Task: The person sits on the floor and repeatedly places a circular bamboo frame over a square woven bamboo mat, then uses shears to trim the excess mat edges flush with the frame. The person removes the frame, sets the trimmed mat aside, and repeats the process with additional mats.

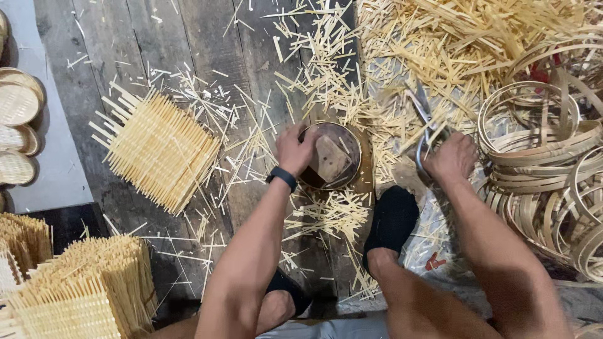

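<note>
1. The left hand (pixel 294 149) presses down, fingers spread, on the round dark mould (pixel 331 157) on the plank floor (pixel 157 37); a square wooden block (pixel 331 158) sits inside it.
2. The right hand (pixel 451 157) is clamped on the handles of big metal shears (pixel 424 122), blades pointing away, just beside the mould.
3. Done, by the look of it: finished round woven trays (pixel 17 103) stacked at far left, and heaps of offcut strips (pixel 440 44).
4. Left, I judge: square woven mats (pixel 158 149) untrimmed, more stacked (pixel 81 289) near the knee, and bamboo hoops (pixel 540 144) piled at right.
</note>
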